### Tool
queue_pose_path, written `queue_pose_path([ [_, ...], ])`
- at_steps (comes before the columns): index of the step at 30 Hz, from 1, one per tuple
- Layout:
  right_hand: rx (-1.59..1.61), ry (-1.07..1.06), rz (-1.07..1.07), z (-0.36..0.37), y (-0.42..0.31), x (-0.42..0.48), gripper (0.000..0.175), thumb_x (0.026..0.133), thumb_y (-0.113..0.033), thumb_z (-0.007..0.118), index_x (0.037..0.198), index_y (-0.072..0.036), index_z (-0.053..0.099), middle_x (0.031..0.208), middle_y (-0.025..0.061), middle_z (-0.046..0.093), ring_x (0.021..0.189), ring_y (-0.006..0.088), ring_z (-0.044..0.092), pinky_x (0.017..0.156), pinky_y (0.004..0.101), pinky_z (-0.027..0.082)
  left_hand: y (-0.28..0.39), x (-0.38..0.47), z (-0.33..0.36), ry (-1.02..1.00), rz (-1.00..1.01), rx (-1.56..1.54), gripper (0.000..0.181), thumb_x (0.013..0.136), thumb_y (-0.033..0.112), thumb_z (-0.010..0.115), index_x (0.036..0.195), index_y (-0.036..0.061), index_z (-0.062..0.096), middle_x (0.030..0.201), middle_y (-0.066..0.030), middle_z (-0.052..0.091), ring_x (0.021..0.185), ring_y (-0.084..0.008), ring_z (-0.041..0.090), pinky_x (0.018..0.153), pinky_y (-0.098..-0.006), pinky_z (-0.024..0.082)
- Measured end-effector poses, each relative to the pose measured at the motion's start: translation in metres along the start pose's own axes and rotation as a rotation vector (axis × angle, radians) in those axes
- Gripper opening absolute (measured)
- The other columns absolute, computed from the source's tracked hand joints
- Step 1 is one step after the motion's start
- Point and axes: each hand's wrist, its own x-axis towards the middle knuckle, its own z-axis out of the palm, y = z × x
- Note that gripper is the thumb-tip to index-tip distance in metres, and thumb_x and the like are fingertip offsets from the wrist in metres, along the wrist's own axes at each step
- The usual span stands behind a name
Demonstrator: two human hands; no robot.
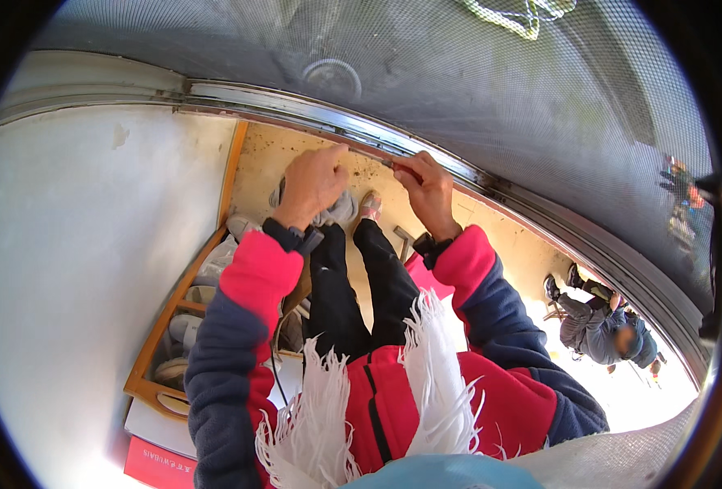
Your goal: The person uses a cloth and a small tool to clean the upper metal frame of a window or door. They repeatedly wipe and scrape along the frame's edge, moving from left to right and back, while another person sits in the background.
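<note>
My right hand [428,186] is closed on the red handle [408,171] of a slim tool, perhaps a screwdriver. Its dark tip points left along the edge of the aluminium window track [373,130]. Left of it, my left hand [315,183] is held over the same edge with its fingers curled and the index finger reaching towards the frame. Whether anything thin is between those fingers cannot be made out. Beyond the track stands a grey mesh screen [434,79].
A wooden shoe rack [153,351] with several shoes stands at lower left against a white wall panel [104,232]. A grey cloth [336,211] lies near my feet. Beside my right leg is a pink object [428,278]. A seated person [599,327] is at right.
</note>
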Motion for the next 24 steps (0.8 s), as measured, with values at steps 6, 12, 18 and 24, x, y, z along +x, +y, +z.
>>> queue_pose_path([
  [6,-0.343,-0.075,-0.267,-0.018,-0.011,-0.009,0.013,0.075,-0.002,0.069,0.088,-0.005,0.067,0.079,0.0086,0.060,0.073,0.0281,0.062,0.062,0.0364,0.050,-0.011,-0.013,0.016,0.008,0.003,0.144,0.030,0.078,0.015,0.056,0.104,0.0093,0.071,0.082,-0.0188,0.068,0.081,-0.0383,0.064,0.072,-0.0474,0.050],
  [12,-0.154,-0.021,-0.089,-0.033,-0.017,0.000,0.013,0.076,-0.003,0.069,0.089,-0.005,0.069,0.081,0.0080,0.062,0.068,0.0268,0.064,0.061,0.0353,0.049,-0.015,-0.007,0.007,0.117,-0.029,0.010,0.019,0.080,0.014,0.058,0.095,0.0094,0.069,0.074,-0.0137,0.066,0.072,-0.0342,0.064,0.062,-0.0419,0.048],
  [18,-0.226,-0.024,-0.001,-0.015,0.004,0.022,0.011,0.079,-0.011,0.069,0.089,-0.007,0.070,0.082,0.0067,0.063,0.072,0.0269,0.064,0.064,0.0359,0.049,-0.017,0.021,-0.004,0.155,-0.011,0.075,0.035,0.080,0.015,0.058,0.114,0.0097,0.065,0.080,-0.0144,0.068,0.079,-0.0345,0.065,0.068,-0.0440,0.049],
  [24,-0.248,-0.060,0.050,0.007,0.022,0.029,0.013,0.077,-0.012,0.070,0.089,-0.008,0.072,0.083,0.0063,0.064,0.075,0.0280,0.064,0.067,0.0370,0.050,-0.026,0.039,-0.001,0.041,-0.066,0.174,0.046,0.077,0.019,0.056,0.120,0.0077,0.063,0.094,-0.0223,0.068,0.093,-0.0407,0.063,0.081,-0.0489,0.048],
])
